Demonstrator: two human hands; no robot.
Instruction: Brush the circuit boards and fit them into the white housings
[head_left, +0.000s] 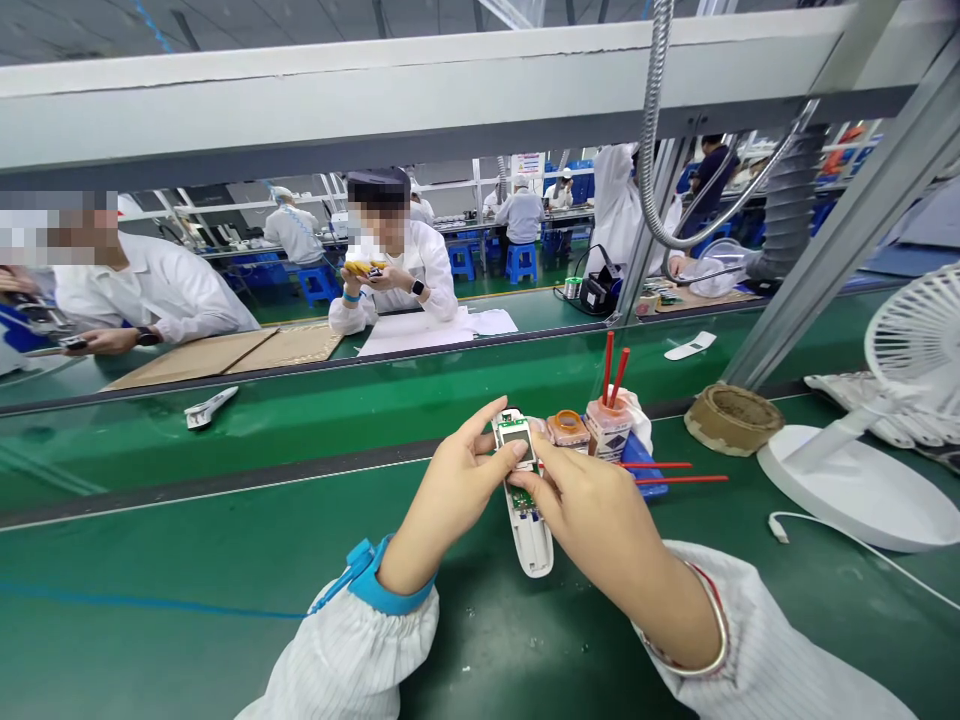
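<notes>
A white elongated device housing (pixel 531 545) with a green circuit board and a small grey screen is held above the green bench, its long end pointing toward me. My left hand (pixel 465 475) grips its upper left side, thumb on the screen's edge. From the right, my right hand (pixel 589 500) holds it too, with fingertips at the screen and over the board. A blue strap (pixel 390 585) with a cord circles my left wrist. Just beyond my right hand stand small bottles, one an orange-rimmed jar (pixel 568 428), another a container (pixel 609 425) with red sticks upright in it.
Red sticks lie over a blue item (pixel 646 480). To the right are a tape roll (pixel 733 418), a white fan (pixel 840 450) and a cable (pixel 780 528). White housings (pixel 211 408) (pixel 690 346) lie on the green belt (pixel 300 420). People sit across it.
</notes>
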